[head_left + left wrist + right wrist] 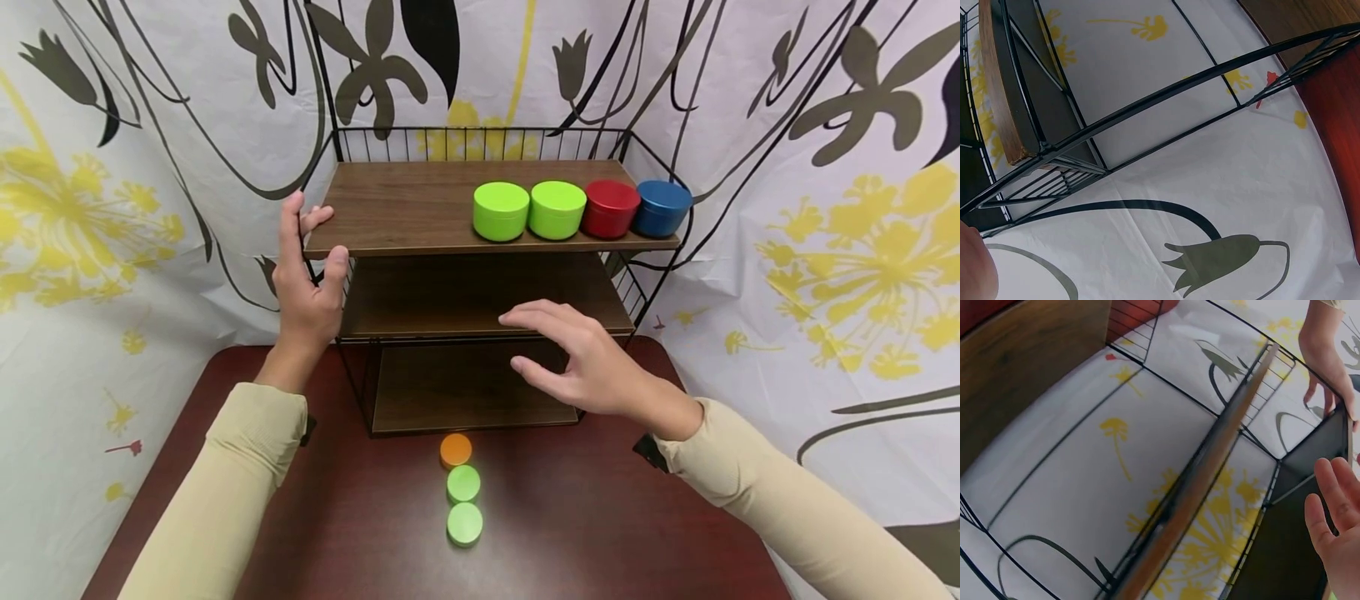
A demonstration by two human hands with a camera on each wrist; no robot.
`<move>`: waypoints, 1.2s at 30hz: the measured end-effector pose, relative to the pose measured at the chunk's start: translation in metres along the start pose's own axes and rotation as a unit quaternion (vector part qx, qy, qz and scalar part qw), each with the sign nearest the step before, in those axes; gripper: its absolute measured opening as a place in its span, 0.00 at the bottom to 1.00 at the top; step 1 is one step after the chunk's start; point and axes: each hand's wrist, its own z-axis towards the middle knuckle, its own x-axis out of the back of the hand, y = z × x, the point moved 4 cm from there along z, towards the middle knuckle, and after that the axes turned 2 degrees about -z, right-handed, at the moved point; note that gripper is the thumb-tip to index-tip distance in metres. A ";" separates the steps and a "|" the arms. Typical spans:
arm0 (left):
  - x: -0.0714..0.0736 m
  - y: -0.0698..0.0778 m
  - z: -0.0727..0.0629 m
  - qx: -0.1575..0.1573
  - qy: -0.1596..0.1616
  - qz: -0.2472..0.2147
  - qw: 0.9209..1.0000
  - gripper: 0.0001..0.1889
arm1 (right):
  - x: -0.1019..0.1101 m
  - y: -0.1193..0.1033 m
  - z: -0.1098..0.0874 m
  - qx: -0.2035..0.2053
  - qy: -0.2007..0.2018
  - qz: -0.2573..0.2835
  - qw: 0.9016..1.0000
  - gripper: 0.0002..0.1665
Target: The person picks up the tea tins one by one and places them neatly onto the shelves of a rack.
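Observation:
A three-tier rack with dark wood shelves and a black wire frame stands on the table. My left hand [303, 293] is at the left front corner of the top shelf [405, 204], thumb by its front edge and fingers spread beside the frame. In front of the middle shelf [442, 292], my right hand [581, 358] hovers with loosely bent fingers, holding nothing. On the top shelf's right half, two bright green round tins [500, 212] [557, 211], a red tin [611, 209] and a blue tin [662, 208] stand in a row.
On the dark red table [360, 517], an orange round tin [455, 450] and two light green ones [463, 483] [465, 523] line up before the bottom shelf [472, 387]. Patterned white cloth [787, 167] hangs behind and at both sides. Black wire side rails [1147, 103] edge the rack.

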 end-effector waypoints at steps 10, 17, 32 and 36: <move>-0.001 -0.002 -0.001 -0.001 0.003 -0.004 1.000 0.36 | -0.023 0.007 -0.020 -0.006 -0.022 -0.001 1.000 0.28; 0.000 -0.003 -0.001 0.000 0.004 -0.004 1.000 0.37 | -0.044 0.009 -0.033 -0.017 -0.049 0.000 0.999 0.27; -0.001 -0.001 0.000 0.002 0.005 -0.003 1.000 0.37 | -0.088 0.013 -0.055 -0.052 -0.111 0.027 0.992 0.28; 0.000 0.000 0.000 0.002 0.005 -0.003 1.000 0.38 | -0.099 0.014 -0.062 -0.050 -0.115 0.034 0.992 0.27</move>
